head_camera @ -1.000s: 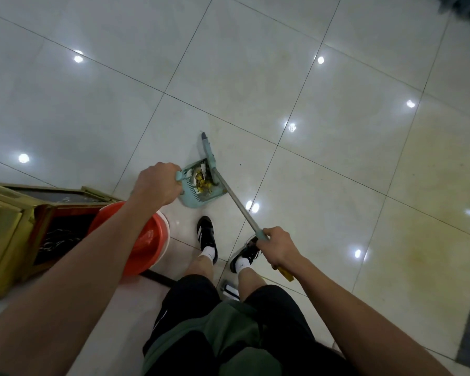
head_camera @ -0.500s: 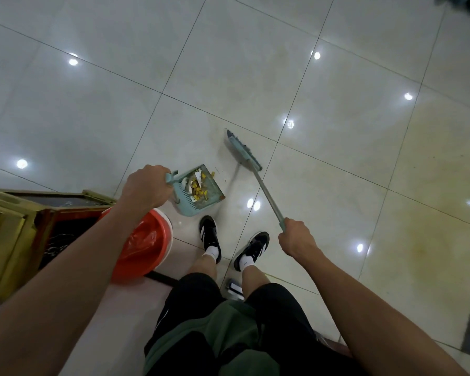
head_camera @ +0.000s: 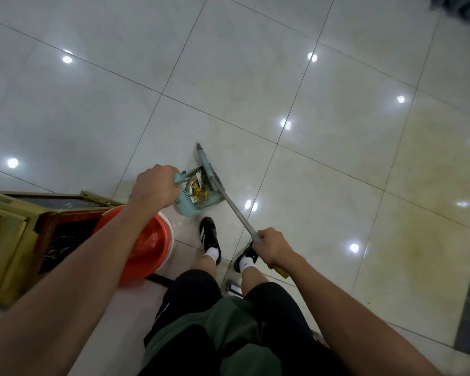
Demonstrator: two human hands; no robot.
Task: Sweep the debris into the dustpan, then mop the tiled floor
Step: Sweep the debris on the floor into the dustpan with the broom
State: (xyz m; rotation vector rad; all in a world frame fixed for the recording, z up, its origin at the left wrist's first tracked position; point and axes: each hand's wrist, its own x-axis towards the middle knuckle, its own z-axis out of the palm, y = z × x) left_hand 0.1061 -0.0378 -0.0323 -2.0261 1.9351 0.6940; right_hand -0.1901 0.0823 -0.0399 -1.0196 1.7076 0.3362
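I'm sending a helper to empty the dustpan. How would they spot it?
Start at the gold cabinet, pass the red bin beside it. Just beyond, on the tiled floor, the left hand holds the dustpan: pale teal, comb-edged, holding yellow scraps.

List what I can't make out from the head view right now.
- Dustpan handle: covered by the left hand gripping it.
- Broom bristles: head seen edge-on at the pan mouth; floor contact unclear.
- Debris: yellow and white bits, too small to identify.
- Red bin: partly behind the left forearm.
- Broom handle end: hidden by the right hand and forearm.
- Mop: none identifiable in view.
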